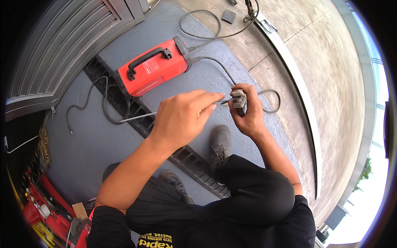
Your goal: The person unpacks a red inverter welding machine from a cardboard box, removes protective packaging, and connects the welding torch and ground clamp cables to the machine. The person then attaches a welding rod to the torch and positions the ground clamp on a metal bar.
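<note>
My left hand (180, 115) is closed, thumb and fingers pinching a thin grey welding rod (139, 117). The rod sticks out to the left behind the hand. Its other end reaches the jaws of a metal welding clamp (238, 99), which my right hand (250, 113) grips with fingers wrapped round it. Whether the jaws press on the rod is too small to tell. Just beyond my hands, a red welding machine (154, 68) with a black carry handle lies on the grey painted floor, and dark cables (218, 63) run from its right end.
A black slotted drain strip (185, 162) crosses the floor under the machine and near my shoes (220, 142). Grey louvred metal (68, 45) stands at upper left. A long white metal rail (300, 89) lies at right. Red equipment (49, 202) sits at lower left.
</note>
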The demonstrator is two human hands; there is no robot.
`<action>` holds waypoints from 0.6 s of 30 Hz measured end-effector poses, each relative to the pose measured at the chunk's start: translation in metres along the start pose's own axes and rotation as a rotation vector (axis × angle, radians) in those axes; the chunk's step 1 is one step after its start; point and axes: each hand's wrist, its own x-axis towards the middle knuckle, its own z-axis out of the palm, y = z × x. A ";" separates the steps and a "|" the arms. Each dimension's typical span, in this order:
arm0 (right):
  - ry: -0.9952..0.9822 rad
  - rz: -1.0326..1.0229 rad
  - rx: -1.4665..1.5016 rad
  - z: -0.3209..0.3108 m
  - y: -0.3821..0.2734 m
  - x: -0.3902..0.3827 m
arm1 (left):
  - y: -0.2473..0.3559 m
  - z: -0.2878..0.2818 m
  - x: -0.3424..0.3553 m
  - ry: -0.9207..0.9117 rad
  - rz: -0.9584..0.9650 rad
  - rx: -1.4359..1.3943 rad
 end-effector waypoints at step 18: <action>-0.054 0.100 0.127 -0.008 -0.008 -0.006 | 0.003 -0.004 0.004 -0.036 -0.016 0.024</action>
